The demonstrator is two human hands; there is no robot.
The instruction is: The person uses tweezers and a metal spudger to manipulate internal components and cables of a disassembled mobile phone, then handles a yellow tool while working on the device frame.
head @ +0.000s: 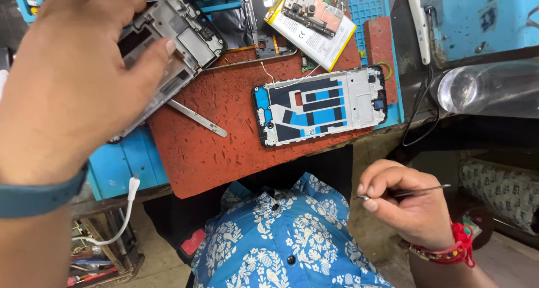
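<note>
The left hand grips a grey metal phone frame at the bench's far left, fingers clamped on it, its long axis running near-left to far-right. The right hand, near right and off the bench, pinches thin steel tweezers pointing right.
</note>
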